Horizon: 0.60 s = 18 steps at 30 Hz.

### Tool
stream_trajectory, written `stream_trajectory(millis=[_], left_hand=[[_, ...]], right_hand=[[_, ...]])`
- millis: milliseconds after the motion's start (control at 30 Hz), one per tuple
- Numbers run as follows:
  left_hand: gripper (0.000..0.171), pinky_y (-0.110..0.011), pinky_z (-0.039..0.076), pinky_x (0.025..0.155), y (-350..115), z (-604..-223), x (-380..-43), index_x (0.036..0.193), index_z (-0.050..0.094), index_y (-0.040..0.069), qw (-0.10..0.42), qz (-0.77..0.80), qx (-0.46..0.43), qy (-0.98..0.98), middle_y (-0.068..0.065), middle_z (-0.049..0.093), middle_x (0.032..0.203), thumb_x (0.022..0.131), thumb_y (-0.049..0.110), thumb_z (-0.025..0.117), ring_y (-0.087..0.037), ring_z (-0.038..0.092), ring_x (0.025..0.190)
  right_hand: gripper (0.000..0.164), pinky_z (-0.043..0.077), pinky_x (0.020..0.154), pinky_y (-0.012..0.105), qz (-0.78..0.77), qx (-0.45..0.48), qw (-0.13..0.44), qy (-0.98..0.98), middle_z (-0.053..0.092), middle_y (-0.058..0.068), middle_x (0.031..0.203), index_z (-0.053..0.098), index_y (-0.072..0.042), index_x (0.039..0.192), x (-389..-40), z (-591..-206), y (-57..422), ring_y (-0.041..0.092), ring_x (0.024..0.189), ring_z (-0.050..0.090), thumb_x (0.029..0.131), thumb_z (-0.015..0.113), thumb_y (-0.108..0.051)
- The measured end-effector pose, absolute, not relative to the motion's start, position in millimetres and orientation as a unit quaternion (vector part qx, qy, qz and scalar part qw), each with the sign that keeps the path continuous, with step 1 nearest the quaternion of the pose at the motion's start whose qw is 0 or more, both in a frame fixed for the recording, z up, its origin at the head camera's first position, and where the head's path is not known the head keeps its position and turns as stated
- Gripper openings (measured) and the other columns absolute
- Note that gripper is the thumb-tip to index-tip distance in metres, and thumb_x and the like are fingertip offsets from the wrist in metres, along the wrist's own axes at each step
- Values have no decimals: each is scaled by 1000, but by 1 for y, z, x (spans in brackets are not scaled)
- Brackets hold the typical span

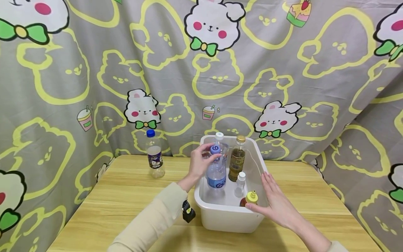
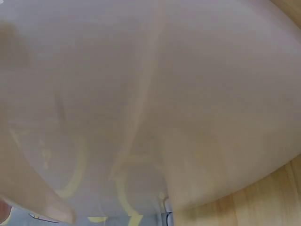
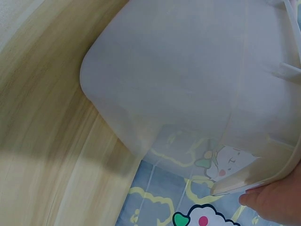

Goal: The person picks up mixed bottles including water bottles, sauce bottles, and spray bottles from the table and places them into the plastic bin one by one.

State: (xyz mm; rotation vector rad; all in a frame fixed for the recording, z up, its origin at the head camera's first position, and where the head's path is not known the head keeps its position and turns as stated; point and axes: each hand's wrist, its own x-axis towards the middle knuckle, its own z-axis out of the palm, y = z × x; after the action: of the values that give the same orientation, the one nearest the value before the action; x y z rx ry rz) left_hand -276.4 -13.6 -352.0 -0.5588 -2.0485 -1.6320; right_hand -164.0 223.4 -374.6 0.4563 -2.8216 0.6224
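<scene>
My left hand (image 1: 200,162) pinches a clear water bottle (image 1: 216,175) near its blue cap, between thumb and fingers. The bottle stands upright inside a white plastic bin (image 1: 231,218); whether its base touches the floor cannot be told. My right hand (image 1: 278,204) rests on the bin's near right corner, fingers extended along the side rim and thumb over the front rim. Around the held bottle in the bin are a dark oil-like bottle (image 1: 237,162) with a gold cap, a small clear bottle (image 1: 240,185), a yellow-capped squeeze bottle (image 1: 252,197) and a white-capped bottle (image 1: 219,137), partly hidden.
An empty-looking bottle (image 1: 155,157) with a blue cap and dark label stands on the wooden table (image 1: 126,196), left of the bin. A patterned curtain (image 1: 176,77) hangs behind. Both wrist views mostly show the bin's outer wall (image 2: 141,94).
</scene>
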Motion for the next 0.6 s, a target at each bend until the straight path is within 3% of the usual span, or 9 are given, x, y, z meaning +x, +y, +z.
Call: stream_trajectory(millis=[233,600], left_hand=[[40,-23,50,71,-11,-360,-281,106,60,1,210,-568,-192,-772,-10,62,93,72,19,72,-19,58,83],[39,-24,50,69,-12,-363,-284,105,60,1,183,-552,-183,-792,-9,63,92,72,19,72,-18,59,83]], right_hand=[[99,23,96,59,213,155,107,-959,12,23,143,21,8,136,-164,-374,223,35,131,9,72,62,-56],[100,23,96,58,214,156,108,-958,13,25,142,22,10,135,-165,-374,223,35,131,9,71,63,-56]])
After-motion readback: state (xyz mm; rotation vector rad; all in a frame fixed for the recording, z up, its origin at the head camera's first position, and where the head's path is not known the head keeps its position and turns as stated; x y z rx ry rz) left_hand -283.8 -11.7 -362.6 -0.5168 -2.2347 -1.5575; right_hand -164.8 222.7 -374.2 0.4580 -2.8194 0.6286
